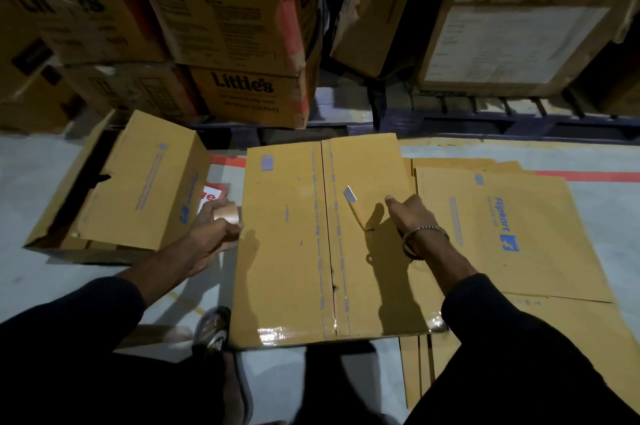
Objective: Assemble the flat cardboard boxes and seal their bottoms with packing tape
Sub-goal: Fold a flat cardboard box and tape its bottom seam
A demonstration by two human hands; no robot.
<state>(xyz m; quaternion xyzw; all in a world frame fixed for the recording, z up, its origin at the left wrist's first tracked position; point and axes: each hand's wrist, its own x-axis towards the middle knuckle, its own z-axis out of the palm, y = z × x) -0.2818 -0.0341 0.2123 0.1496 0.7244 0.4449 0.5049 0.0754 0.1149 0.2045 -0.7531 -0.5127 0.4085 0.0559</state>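
Your left hand (211, 237) grips the tape roll (227, 213) beside the assembled box (287, 251); your right hand (412, 216) holds a cutter (355, 204) on its taped seam. Flat boxes (502, 234) lie right; stacked cartons (242, 43) block behind, print blurred.

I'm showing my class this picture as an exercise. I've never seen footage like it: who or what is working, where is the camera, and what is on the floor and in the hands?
No machine here: a person works with two bare hands. The single camera sits on their head, looking down. In the middle stands an assembled box, its seam already covered with shiny tape. The left hand grips a tape roll beside it. The right hand rests on the box holding a small cutter. Flat boxes lie stacked to the right, another assembled box to the left, storage cartons behind.
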